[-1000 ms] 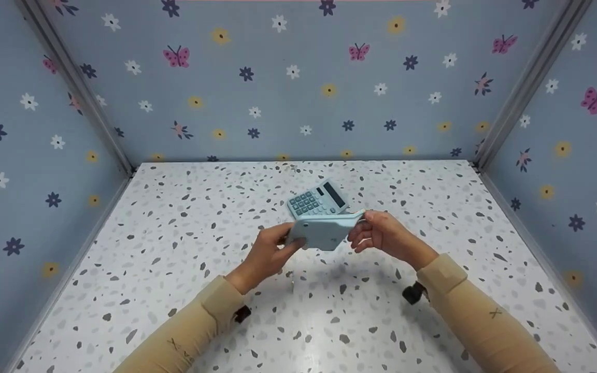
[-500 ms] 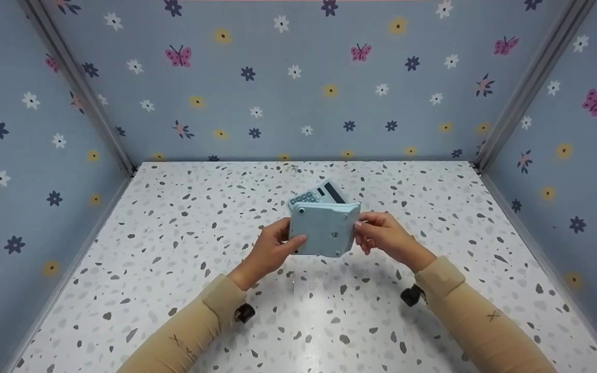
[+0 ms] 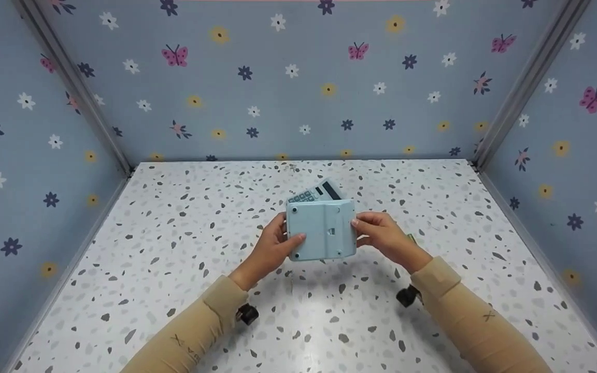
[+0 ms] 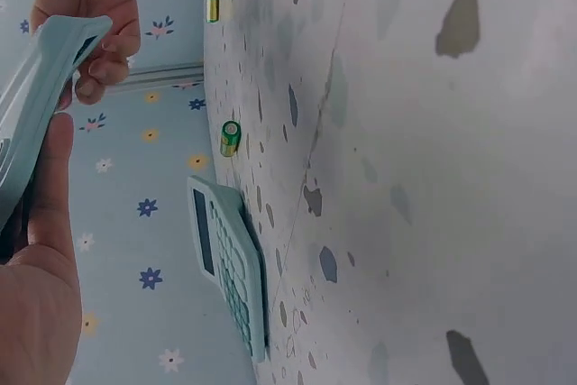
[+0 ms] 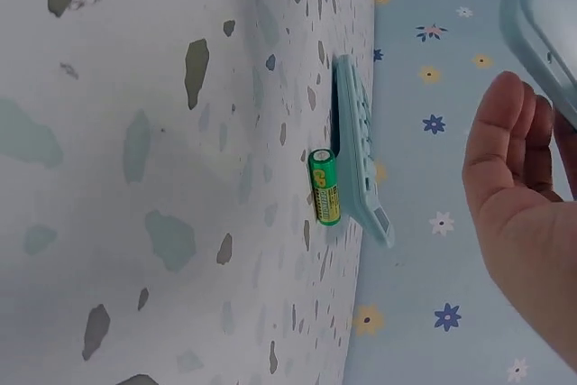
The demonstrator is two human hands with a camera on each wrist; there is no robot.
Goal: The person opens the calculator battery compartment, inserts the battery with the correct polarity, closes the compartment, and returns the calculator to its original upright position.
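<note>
A pale-blue calculator is held above the table, its back with small round feet turned to the head camera. My left hand grips its left edge, thumb lying across the back and fingers behind. At the opposite edge, my right hand pinches it between thumb and fingers. A second pale-blue calculator lies keys up on the table just beyond, partly covered by the held one. The held calculator's keys are hidden in the head view.
Two green batteries, one standing and one farther off, show on the speckled table in the left wrist view. In the right wrist view a green battery overlaps the table calculator. Flowered panels enclose the back and sides.
The held calculator has turned from a steep tilt so its back faces the head camera. My right fingertips have slid from its upper right corner down along the right edge.
</note>
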